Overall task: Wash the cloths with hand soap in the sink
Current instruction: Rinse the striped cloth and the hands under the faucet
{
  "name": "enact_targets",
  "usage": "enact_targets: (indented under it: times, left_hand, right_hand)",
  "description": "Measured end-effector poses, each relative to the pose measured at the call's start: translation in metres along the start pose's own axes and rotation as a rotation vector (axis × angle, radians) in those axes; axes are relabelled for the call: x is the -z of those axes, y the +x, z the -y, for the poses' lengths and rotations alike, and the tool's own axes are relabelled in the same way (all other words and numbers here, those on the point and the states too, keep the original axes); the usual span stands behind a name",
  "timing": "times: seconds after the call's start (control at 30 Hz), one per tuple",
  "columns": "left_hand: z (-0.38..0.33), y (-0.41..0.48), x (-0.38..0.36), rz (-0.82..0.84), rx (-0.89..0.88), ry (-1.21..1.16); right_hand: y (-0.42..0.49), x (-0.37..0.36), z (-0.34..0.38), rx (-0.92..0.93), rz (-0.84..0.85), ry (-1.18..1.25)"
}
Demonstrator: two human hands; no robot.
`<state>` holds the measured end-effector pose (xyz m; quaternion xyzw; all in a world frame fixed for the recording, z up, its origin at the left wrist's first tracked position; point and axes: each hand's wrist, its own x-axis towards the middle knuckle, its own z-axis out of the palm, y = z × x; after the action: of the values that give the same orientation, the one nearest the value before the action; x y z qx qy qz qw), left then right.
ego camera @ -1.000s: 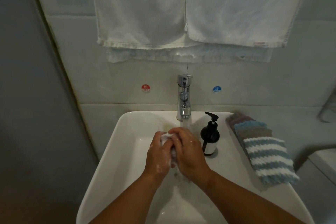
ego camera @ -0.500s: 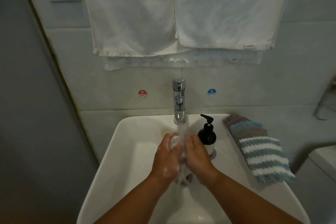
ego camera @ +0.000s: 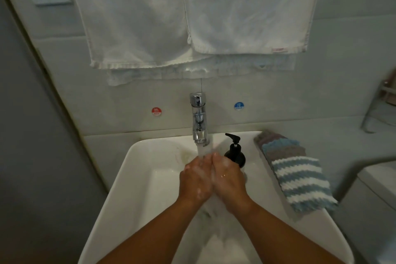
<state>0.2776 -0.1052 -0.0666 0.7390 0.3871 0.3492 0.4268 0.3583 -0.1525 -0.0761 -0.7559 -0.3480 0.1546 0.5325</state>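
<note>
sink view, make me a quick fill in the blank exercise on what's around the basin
1. The pump bottle beside the faucet is ____ in colour.
2. The round sticker on the wall left of the faucet is ____.
3. The striped cloths lie on the sink's ____ rim.
4. The left hand and right hand are pressed together under a stream of ____.
Missing words: black; red; right; water.
</note>
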Motion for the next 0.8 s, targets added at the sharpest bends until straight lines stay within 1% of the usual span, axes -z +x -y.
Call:
enact_targets:
  times: [0.03, 0.07, 0.17, 0.23, 0.3, 0.4, 0.5, 0.53, 0.6, 0.67, 0.73, 0.8]
  left_hand:
    - [0.0, 0.001, 0.0, 0.003, 0.009, 0.027]
    - [0.001, 0.003, 0.002, -0.033, 0.06, -0.001]
    - [0.011, 0.007, 0.005, -0.105, 0.091, 0.029]
    - [0.013, 0.006, 0.008, -0.117, 0.126, -0.01]
    - [0.015, -0.001, 0.012, -0.076, 0.174, -0.117]
    - [0.017, -0.009, 0.019, 0.001, 0.192, -0.245]
    - [0.023, -0.01, 0.023, 0.006, 0.27, -0.375]
    - [0.025, -0.011, 0.023, -0.008, 0.282, -0.36]
    - [0.028, -0.015, 0.022, -0.024, 0.251, -0.288]
    - [0.03, -0.017, 0.022, -0.02, 0.204, -0.163]
    - [0.028, -0.016, 0.023, -0.011, 0.145, 0.028]
    - [0.027, -0.014, 0.021, 0.011, 0.095, 0.164]
  right_hand:
    - [-0.002, -0.002, 0.001, -0.023, -0.002, 0.128]
    - [-0.004, -0.004, 0.001, -0.021, 0.017, 0.203]
    - [-0.011, -0.006, 0.004, -0.021, 0.108, 0.369]
    - [-0.011, -0.006, 0.004, -0.031, 0.14, 0.444]
    - [-0.012, -0.008, 0.002, -0.026, 0.149, 0.467]
    - [-0.012, -0.01, 0.0, -0.032, 0.151, 0.438]
    - [-0.015, -0.015, -0.002, -0.014, 0.202, 0.425]
    - [-0.016, -0.016, -0.002, -0.011, 0.209, 0.404]
    - [-0.016, -0.018, -0.003, 0.024, 0.201, 0.273]
    - [-0.013, -0.02, -0.006, 0.084, 0.186, 0.126]
    - [-0.011, -0.022, -0.005, 0.067, 0.171, 0.069]
    - [-0.012, -0.024, -0.004, 0.058, 0.155, 0.028]
